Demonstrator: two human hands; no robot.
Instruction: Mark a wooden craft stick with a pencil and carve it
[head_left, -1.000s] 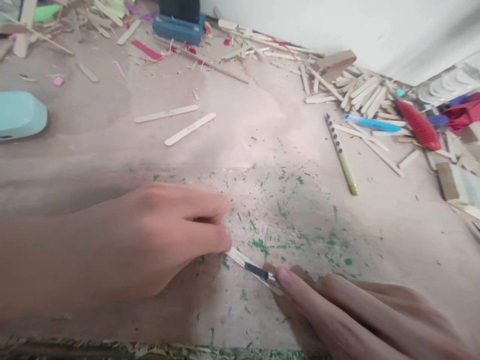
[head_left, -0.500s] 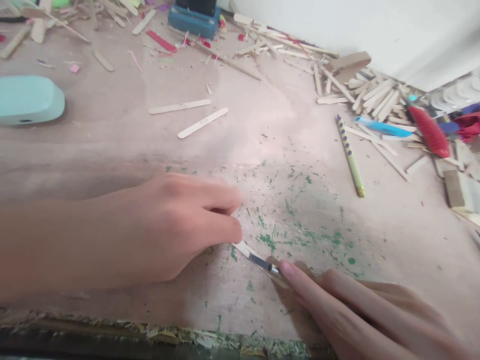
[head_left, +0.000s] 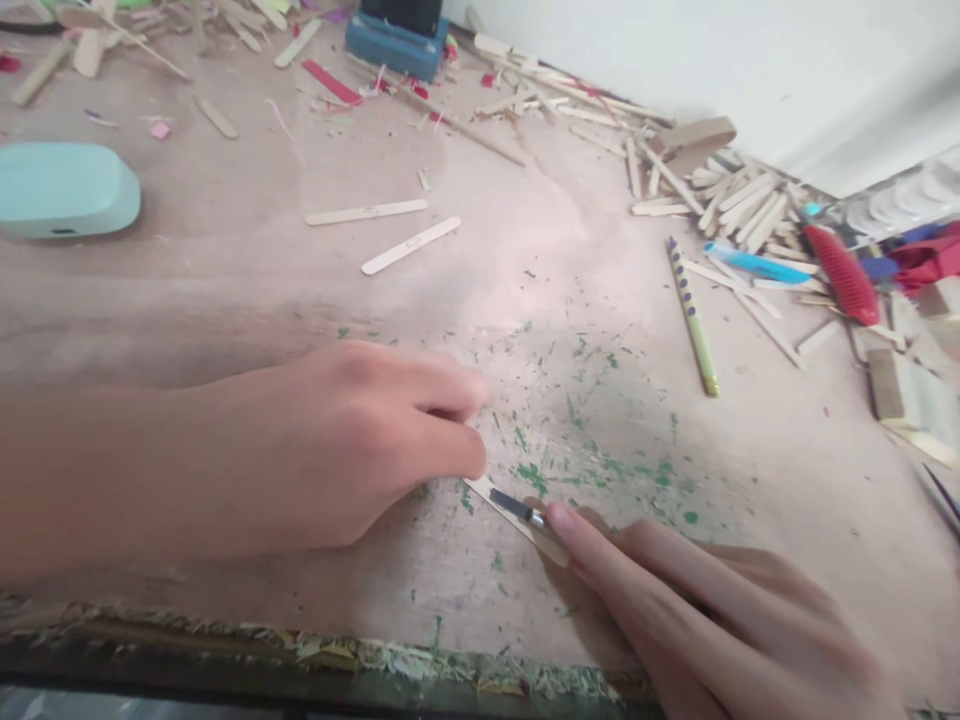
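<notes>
A flat wooden craft stick lies on the board near its front edge. My left hand has its fingers curled, and its fingertips press down on the stick's left end. My right hand grips a craft knife. The index finger is stretched along the handle, and the dark blade rests on the stick. Green paint flecks and shavings dot the board around the blade.
Two loose craft sticks lie further back, and a pale teal case sits at far left. A spotted pencil, a blue pen, a red comb and a heap of sticks crowd the right. A blue box stands at the rear.
The blade tip has crept left along the stick toward my left fingertips. My view has shifted slightly down and left, so the board's frayed front edge shows more.
</notes>
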